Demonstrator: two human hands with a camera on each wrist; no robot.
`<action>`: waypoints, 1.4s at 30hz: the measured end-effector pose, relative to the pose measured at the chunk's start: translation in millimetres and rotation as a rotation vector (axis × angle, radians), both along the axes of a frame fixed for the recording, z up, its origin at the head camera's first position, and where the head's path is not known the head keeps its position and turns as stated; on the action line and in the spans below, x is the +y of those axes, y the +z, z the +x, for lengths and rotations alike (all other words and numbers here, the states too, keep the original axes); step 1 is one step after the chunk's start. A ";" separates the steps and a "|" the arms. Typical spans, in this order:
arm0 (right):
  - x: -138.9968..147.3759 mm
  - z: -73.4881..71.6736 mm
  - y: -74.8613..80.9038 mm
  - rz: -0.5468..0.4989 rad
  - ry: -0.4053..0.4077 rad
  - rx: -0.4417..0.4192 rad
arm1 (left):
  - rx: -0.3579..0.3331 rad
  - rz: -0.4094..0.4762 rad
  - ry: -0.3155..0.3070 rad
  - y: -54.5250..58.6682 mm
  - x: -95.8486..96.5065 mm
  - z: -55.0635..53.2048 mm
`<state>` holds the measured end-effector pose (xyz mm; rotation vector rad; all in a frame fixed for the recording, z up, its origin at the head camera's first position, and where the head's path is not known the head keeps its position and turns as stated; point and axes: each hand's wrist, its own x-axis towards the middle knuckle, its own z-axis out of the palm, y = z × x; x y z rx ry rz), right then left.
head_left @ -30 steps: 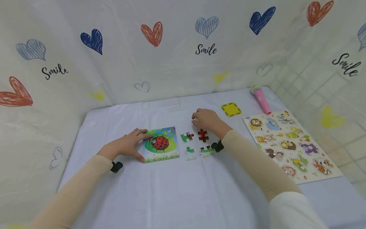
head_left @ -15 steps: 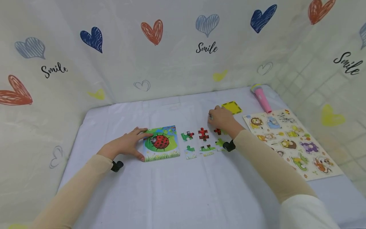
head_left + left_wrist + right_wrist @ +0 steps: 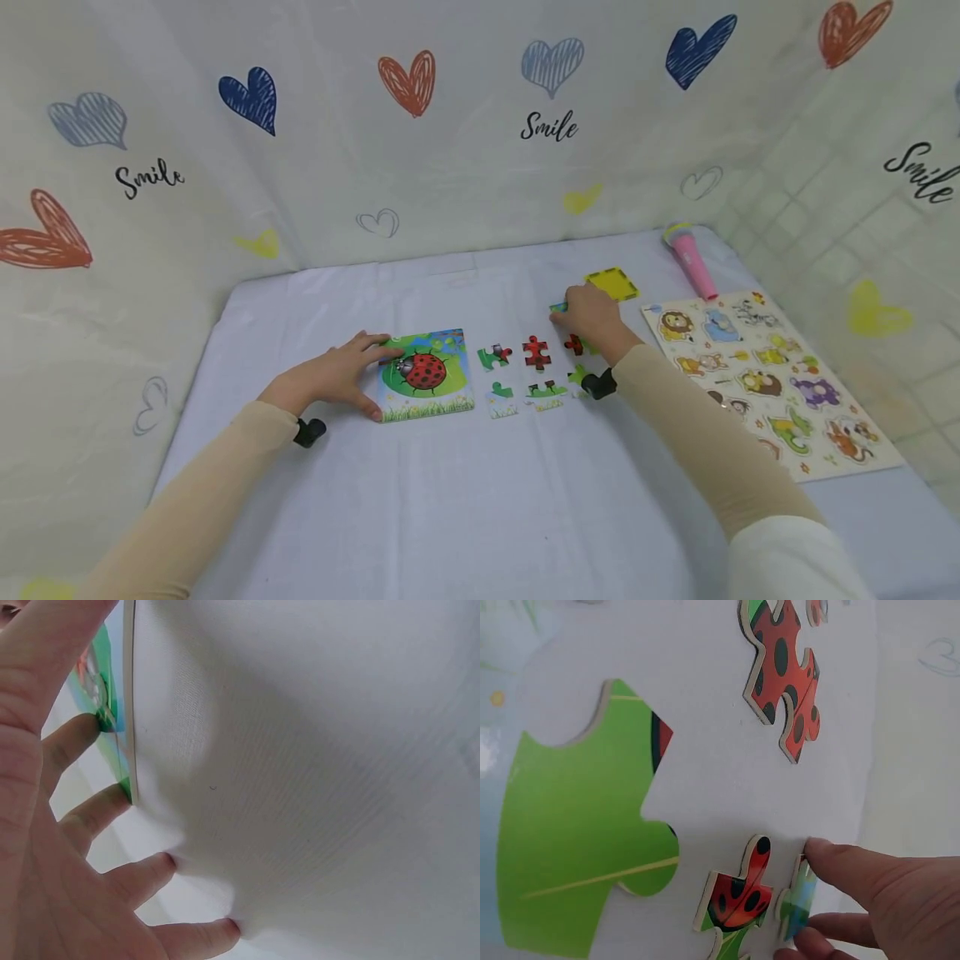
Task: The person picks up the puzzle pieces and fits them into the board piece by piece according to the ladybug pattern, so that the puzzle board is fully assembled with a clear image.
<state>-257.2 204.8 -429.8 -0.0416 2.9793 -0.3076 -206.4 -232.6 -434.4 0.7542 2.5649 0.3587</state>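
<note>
In the head view, my left hand [image 3: 330,379] rests spread at the left edge of a square ladybug picture board [image 3: 435,406]. Two fingertips touch the board's top, while other fingers press on the cloth in the left wrist view. Further right, my right hand [image 3: 596,317] pinches a small blue-and-green puzzle piece [image 3: 802,892] between thumb and fingers, low at the table. Several loose pieces lie in rows beside the board, among them a red spotted piece [image 3: 536,354] and a ladybug-head piece [image 3: 495,357]. A red-and-green piece [image 3: 735,900] lies close to the pinched one; my right wrist partly covers others.
Behind my right hand lies a yellow square frame [image 3: 617,284]. A pink toy microphone [image 3: 696,267] stands out at the back right, above a large animal puzzle board [image 3: 772,408]. A printed sheet [image 3: 457,167] hangs behind the white-clothed table [image 3: 450,517].
My right hand has moved right, from behind the red spotted piece to near the yellow square, and the blue-and-green piece now shows at its fingertips. My left hand stays on the board.
</note>
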 end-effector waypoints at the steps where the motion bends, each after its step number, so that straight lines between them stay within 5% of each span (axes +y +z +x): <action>1: -0.2 0.1 -0.1 -0.012 -0.005 0.002 | -0.003 0.001 0.002 0.2 0.4 0.0; 23: 12.1 -0.2 5.2 -0.369 -0.128 0.068 | -0.012 -0.012 0.003 4.4 4.9 2.6; 32: 13.3 -8.1 2.3 -0.565 -0.201 -0.043 | -0.006 -0.013 -0.010 8.3 7.2 0.9; 42: -7.0 -8.3 0.7 -0.660 -0.155 -0.119 | -0.004 -0.011 -0.003 6.3 4.7 0.4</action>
